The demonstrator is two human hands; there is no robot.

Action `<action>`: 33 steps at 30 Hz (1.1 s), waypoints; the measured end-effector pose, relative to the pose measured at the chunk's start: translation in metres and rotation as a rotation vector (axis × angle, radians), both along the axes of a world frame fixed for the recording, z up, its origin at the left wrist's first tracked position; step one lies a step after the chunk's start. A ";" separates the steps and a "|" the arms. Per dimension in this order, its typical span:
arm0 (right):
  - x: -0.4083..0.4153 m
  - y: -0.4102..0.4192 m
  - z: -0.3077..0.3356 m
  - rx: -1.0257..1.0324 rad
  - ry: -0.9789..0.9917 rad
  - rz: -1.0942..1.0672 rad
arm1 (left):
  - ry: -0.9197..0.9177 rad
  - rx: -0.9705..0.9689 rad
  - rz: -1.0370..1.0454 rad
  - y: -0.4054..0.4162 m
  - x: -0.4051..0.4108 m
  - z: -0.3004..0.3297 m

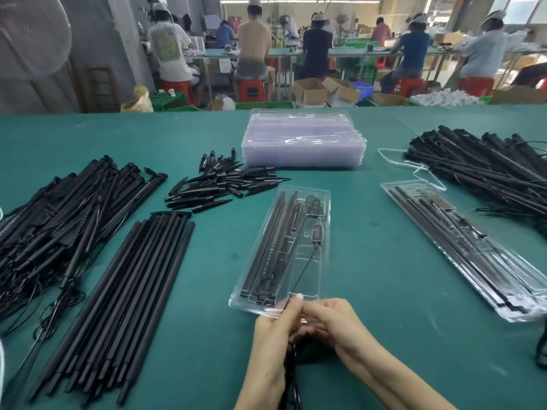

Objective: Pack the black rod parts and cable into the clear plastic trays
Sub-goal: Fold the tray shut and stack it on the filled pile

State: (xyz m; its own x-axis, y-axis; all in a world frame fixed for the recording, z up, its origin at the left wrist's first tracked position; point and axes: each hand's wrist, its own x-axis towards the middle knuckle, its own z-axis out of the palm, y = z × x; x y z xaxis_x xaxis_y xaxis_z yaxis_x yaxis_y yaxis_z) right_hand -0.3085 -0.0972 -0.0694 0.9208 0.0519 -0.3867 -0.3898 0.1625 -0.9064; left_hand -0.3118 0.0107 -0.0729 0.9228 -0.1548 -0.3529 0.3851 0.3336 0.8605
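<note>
1. The open clear tray [307,199] lies on the green table [384,276] straight ahead of both hands, its long axis running away from the person and leaning slightly right at the far end.
2. Black rods [273,241] already fill its left channels; the inline controller [317,233] sits right of them, and the thin black cable [305,270] runs from it back toward the near rim.
3. The left hand [273,347] pinches the cable's near end between thumb and fingertip, just over the tray's near edge.
4. The right hand [331,324], fingers curled, meets it there; whether it grips the cable too cannot be told.
5. The slack probably still needs tucking forward into the empty right pocket.
6. More cable seems to hang below the left hand, largely hidden.
</note>
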 end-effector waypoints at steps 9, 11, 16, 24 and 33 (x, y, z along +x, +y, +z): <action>-0.011 0.011 0.003 -0.062 -0.121 -0.068 | 0.007 0.062 0.093 -0.006 -0.001 -0.002; -0.011 0.008 0.004 -0.040 -0.071 -0.052 | 0.021 0.081 0.090 -0.003 -0.002 -0.002; -0.007 -0.002 0.011 -0.062 0.076 0.080 | 0.014 0.054 0.033 0.003 -0.001 0.001; -0.005 0.003 0.007 0.014 0.110 -0.010 | -0.041 0.004 -0.098 0.016 -0.002 0.004; -0.010 0.010 0.000 -0.059 0.105 -0.039 | -0.078 0.057 -0.156 0.025 0.001 0.000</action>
State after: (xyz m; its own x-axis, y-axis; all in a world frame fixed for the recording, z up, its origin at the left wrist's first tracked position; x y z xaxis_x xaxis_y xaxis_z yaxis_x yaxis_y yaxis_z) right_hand -0.3180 -0.0868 -0.0691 0.8760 -0.0091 -0.4822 -0.4773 0.1272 -0.8695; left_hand -0.3104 0.0352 -0.0724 0.9140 -0.2798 -0.2939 0.3599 0.2247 0.9055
